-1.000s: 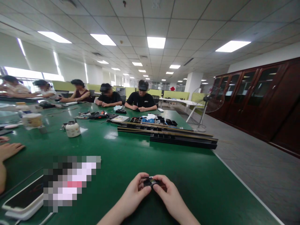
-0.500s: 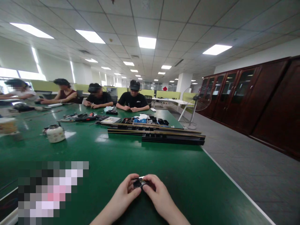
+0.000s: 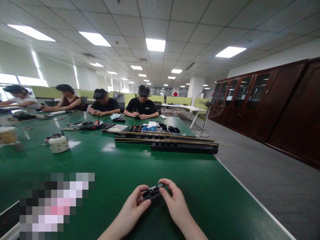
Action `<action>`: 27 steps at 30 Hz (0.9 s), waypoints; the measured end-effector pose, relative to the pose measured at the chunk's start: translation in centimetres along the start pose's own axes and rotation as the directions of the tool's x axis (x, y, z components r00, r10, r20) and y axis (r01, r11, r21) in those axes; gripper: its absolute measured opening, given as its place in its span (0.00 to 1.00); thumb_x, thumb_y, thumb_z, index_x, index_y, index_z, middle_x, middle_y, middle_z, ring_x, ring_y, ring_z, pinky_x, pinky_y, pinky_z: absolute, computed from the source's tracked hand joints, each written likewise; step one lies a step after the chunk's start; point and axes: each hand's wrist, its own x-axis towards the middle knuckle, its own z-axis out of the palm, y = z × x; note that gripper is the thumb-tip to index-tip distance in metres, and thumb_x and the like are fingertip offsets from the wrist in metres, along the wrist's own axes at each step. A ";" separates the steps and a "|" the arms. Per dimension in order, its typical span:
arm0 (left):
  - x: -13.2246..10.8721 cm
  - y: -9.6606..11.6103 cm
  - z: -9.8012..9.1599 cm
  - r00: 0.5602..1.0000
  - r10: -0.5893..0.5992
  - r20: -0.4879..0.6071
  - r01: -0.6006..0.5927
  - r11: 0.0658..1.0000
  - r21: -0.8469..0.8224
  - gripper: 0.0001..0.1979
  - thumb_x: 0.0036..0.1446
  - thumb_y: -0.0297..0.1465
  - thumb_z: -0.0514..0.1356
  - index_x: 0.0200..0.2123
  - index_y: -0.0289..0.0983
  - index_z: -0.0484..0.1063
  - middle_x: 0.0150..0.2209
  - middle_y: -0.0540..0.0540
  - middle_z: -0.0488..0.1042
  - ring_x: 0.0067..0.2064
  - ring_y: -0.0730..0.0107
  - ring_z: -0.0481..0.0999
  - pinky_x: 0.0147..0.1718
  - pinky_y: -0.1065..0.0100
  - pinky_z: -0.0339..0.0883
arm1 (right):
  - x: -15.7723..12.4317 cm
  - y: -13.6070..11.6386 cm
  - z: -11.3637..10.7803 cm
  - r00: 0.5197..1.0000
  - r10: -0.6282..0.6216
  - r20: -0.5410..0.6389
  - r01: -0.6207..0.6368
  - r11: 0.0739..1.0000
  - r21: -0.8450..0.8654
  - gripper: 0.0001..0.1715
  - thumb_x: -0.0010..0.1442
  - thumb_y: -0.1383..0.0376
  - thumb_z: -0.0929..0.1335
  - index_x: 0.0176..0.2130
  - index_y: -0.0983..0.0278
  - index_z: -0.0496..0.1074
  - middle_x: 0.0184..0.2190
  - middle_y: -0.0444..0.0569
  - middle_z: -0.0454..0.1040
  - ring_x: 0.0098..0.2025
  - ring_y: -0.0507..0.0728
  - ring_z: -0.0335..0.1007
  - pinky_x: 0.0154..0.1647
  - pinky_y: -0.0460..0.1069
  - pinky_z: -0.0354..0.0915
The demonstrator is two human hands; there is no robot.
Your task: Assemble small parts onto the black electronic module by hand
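The shell (image 3: pixel 150 194) is held over the table (image 3: pixel 120 166). My left hand (image 3: pixel 136 201) is clamped on the shell's left end; my right hand (image 3: pixel 175 197) pinches a piece (image 3: pixel 160 185) by its right end, touching it or not, I cannot tell. Best, I judge: left grip steady, right pinch light, the piece moved squarely. Beyond the shell lie the rails (image 3: pixel 185 148).

On the near side of the black rails (image 3: pixel 185 149), the left hand (image 3: pixel 132 204) holds a black part (image 3: pixel 151 194) while the right hand (image 3: pixel 175 202) pinches a small dark piece (image 3: pixel 160 185).
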 end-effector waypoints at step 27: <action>0.2 -0.2 -0.2 0.998 -0.010 0.063 0.007 0.999 0.041 0.21 0.43 0.31 0.63 0.41 0.37 0.62 0.44 0.40 0.72 0.47 0.57 0.71 0.48 0.59 0.59 | 1.2 0.8 -3.1 0.943 0.025 -0.332 -0.014 0.999 0.037 0.20 0.52 0.54 0.65 0.43 0.62 0.69 0.42 0.52 0.72 0.44 0.60 0.67 0.48 0.56 0.61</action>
